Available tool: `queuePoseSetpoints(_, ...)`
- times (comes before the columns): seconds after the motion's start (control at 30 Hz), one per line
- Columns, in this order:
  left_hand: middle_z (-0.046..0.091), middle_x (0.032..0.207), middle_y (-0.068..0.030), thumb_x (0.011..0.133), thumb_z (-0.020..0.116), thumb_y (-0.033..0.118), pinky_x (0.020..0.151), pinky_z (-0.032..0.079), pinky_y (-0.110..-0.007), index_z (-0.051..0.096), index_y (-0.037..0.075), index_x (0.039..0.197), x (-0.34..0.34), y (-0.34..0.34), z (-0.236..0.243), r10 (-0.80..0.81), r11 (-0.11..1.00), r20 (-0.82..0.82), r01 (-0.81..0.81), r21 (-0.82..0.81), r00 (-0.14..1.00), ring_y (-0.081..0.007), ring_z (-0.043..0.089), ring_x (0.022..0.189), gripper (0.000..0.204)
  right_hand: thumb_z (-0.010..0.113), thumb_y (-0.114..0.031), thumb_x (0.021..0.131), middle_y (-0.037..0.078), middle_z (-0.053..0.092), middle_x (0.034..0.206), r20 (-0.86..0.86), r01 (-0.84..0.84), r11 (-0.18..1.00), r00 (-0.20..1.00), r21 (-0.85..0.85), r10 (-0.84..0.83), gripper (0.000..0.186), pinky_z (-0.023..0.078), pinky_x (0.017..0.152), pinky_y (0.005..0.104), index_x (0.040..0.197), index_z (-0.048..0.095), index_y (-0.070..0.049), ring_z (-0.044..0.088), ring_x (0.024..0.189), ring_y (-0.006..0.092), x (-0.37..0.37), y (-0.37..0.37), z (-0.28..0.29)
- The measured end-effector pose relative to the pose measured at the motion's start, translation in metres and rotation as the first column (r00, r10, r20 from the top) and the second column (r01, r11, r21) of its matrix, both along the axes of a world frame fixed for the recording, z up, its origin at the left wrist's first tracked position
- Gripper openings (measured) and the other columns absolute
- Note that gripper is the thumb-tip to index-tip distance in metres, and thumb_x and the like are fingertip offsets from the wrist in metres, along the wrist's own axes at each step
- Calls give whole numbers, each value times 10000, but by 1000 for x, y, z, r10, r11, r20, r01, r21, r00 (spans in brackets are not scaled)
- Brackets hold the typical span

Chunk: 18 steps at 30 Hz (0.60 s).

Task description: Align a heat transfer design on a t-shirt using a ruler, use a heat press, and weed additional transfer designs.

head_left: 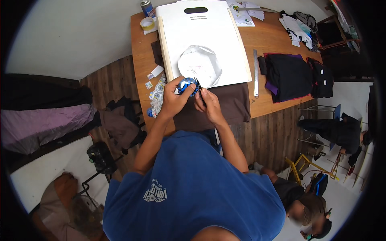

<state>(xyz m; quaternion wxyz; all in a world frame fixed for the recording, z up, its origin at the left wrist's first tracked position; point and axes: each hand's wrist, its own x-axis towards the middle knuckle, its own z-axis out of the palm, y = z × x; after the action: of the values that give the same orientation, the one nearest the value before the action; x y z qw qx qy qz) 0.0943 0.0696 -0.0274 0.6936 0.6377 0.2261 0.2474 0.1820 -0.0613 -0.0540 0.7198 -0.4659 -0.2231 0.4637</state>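
Note:
In my left hand [173,98] is a round blue patch [185,85], pinched at its edge with the thumb lying across its face. My right hand [210,105] is closed on a small pair of dark scissors [199,89], whose blades point away from me along the patch's right edge. Both hands are close together over the near edge of a large white panel [201,34]. Just beyond them a white paper bowl [217,64] rests on that panel, with small scraps inside. Brown cloth [233,104] lies beneath, at the table's near edge.
Several cut-out round stickers or patches [157,96] lie left of the panel. A tape roll [147,24] and a spray can [147,7] stand behind them. To the right are a steel ruler [255,74] and folded dark garments [288,76]. Other people [341,132] are at the right.

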Motion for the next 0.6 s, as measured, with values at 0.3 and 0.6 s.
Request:
queuePoseSetpoints(0.3, 586, 738, 55, 944, 701, 100, 623, 374, -208, 658, 20, 828, 1, 0, 0, 2, 1000, -2, -2, 5, 1000, -14, 483, 690, 147, 395, -365, 1126, -46, 327, 581, 9, 13, 1000, 1000, 3, -13, 394, 293, 505, 245, 949, 554, -52, 289, 512, 65, -1, 1, -1)
queuePoseSetpoints(0.6, 580, 734, 56, 943, 705, 107, 622, 372, -208, 658, 19, 828, 1, 1, -1, 3, 1000, 1, -3, 8, 1000, -15, 478, 687, 152, 404, -358, 1126, -48, 328, 578, 12, 46, 999, 999, 27, -46, 379, 283, 498, 247, 945, 551, -58, 290, 506, 64, -1, 1, -7)
